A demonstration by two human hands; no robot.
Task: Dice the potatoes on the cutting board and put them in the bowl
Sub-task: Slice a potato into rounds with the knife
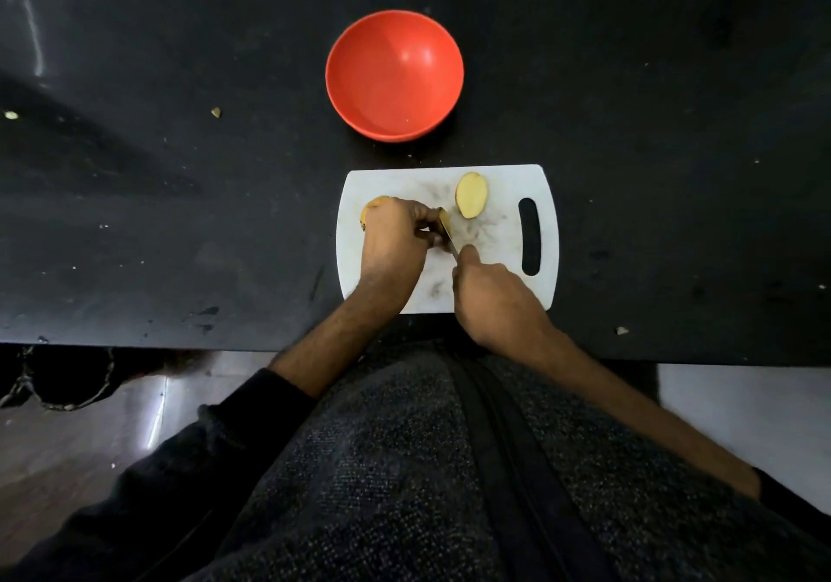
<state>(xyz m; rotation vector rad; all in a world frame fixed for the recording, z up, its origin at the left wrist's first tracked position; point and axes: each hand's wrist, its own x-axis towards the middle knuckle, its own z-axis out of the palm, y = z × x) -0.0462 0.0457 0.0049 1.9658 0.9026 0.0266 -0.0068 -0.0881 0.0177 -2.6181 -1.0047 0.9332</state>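
Observation:
A white cutting board (494, 185) lies on the black counter near its front edge. My left hand (393, 239) presses down on a potato piece (373, 205) at the board's left; most of that piece is hidden under my fingers. My right hand (490, 293) grips a knife (447, 235), whose blade stands against the right end of the held potato. A potato half (471, 195) lies cut face up at the board's upper middle, apart from both hands. The red bowl (395, 75) stands beyond the board with nothing visible inside.
Small potato scraps lie on the black counter (180, 176) at the left (216, 112) and near the front right edge (622, 331). The board's handle slot (529, 237) is on its right side. The counter's front edge runs just below the board.

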